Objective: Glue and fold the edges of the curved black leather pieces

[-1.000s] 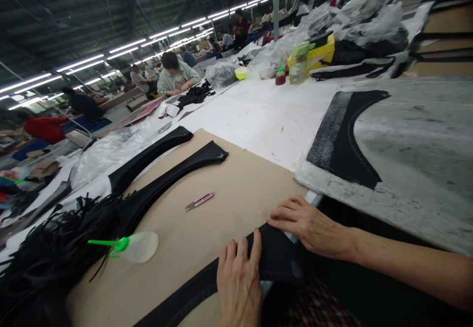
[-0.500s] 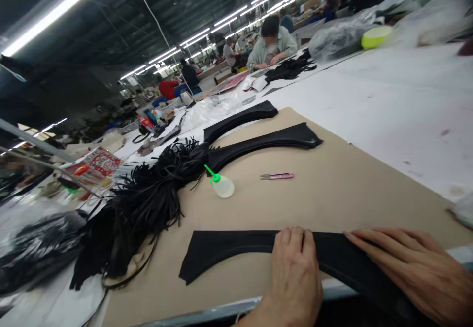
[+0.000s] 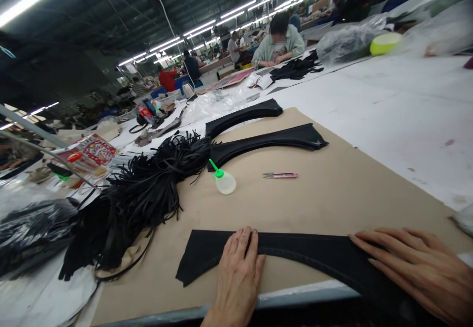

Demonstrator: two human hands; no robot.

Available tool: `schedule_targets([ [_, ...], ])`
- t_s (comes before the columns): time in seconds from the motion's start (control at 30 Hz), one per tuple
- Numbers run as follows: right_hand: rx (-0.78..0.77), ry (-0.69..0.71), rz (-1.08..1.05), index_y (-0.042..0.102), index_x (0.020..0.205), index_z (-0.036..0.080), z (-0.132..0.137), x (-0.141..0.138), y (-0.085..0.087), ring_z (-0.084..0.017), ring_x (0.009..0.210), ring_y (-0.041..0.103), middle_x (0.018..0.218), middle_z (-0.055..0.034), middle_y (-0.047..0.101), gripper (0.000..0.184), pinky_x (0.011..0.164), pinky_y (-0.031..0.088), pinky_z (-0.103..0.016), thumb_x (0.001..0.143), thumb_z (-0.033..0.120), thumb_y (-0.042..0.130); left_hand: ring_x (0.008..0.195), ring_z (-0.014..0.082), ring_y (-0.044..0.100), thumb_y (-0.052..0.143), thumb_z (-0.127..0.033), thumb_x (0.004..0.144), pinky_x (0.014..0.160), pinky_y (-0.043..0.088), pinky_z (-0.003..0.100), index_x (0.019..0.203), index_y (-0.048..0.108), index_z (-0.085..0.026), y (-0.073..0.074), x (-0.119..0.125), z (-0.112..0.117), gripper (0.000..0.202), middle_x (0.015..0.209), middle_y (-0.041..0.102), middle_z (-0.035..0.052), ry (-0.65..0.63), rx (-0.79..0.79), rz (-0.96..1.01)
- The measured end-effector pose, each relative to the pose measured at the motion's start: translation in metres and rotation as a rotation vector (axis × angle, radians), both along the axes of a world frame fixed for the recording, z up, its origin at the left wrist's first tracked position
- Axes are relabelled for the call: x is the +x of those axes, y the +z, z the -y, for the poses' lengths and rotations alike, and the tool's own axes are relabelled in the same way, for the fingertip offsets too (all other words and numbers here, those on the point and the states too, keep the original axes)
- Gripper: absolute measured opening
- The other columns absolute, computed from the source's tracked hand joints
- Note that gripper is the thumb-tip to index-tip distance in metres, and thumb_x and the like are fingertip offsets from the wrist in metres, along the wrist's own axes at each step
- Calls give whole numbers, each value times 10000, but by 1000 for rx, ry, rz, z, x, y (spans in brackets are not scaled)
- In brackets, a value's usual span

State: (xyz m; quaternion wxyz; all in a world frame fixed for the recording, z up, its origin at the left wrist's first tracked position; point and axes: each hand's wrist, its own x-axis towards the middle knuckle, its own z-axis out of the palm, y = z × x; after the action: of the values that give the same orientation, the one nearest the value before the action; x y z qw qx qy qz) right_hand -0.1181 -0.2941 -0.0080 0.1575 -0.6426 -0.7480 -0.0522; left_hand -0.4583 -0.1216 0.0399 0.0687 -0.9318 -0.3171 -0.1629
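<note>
Keep the black curved piece (image 3: 299, 245) flat throughout. Left hand (image 3: 239, 260) lies unclenched on it; right hand (image 3: 419, 265): grip not discernible.

Left hand (image 3: 238, 263) hid part of the black piece (image 3: 295, 243); right edge cut off right hand (image 3: 419, 263); far red-clad worker (image 3: 168, 78) showed blurred.

I had free brown sheet (image 3: 354, 194) beyond my right hand (image 3: 417, 265). Beyond my left hand (image 3: 239, 268), a bottle (image 3: 226, 185) and snips (image 3: 284, 175) blocked passage.
</note>
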Motion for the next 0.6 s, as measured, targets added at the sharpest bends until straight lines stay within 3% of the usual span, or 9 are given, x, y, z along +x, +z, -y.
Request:
schedule_targets([
  [0.17, 75, 91, 169, 559, 1308, 372, -2, 6, 5, -275, 1023, 624, 1279, -2, 599, 459, 801, 494, -443, 854, 305, 562, 1159, 240, 579, 541, -184, 891, 1019, 499, 427, 1306, 537, -154, 4, 4, 1, 416, 1262, 621, 96, -49, -70, 24],
  [0.3, 100, 60, 117, 557, 1326, 327, -4, -5, 19, -256, 1018, 626, 1236, -31, 625, 434, 818, 499, -426, 902, 248, 509, 1127, 193, 591, 506, -178, 912, 1003, 501, 360, 1298, 549, -208, 12, -2, -5, 390, 1216, 643, 55, -36, -314, 181],
  [0.37, 104, 48, 100, 546, 1340, 334, -5, -9, 26, -258, 1015, 626, 1221, -35, 632, 445, 819, 503, -424, 910, 234, 488, 1108, 163, 598, 463, -226, 941, 976, 505, 311, 1288, 557, -244, 15, -17, -16, 360, 1193, 652, 32, 42, -456, 320],
  [0.43, 90, 36, 73, 516, 1369, 337, -5, -12, 32, -260, 1001, 629, 1205, -36, 638, 457, 806, 513, -415, 916, 278, 502, 1122, 177, 585, 455, -282, 942, 993, 483, 335, 1281, 563, -244, 18, -40, -32, 358, 1203, 639, 40, 183, -505, 400],
  [0.53, 62, -47, 12, 463, 1411, 316, -8, -15, 36, -263, 986, 628, 1192, -40, 643, 507, 802, 520, -409, 914, 385, 536, 1142, 258, 543, 530, -275, 863, 1029, 420, 439, 1265, 571, -155, 22, -79, -56, 421, 1197, 620, 102, 416, -491, 278],
  [0.6, 57, -117, -26, 496, 1382, 312, -11, -18, 32, -277, 985, 623, 1176, -42, 648, 510, 812, 514, -424, 890, 430, 559, 1138, 284, 522, 572, -214, 794, 1015, 400, 453, 1241, 577, -117, 29, -96, -66, 457, 1190, 603, 125, 517, -531, 134],
])
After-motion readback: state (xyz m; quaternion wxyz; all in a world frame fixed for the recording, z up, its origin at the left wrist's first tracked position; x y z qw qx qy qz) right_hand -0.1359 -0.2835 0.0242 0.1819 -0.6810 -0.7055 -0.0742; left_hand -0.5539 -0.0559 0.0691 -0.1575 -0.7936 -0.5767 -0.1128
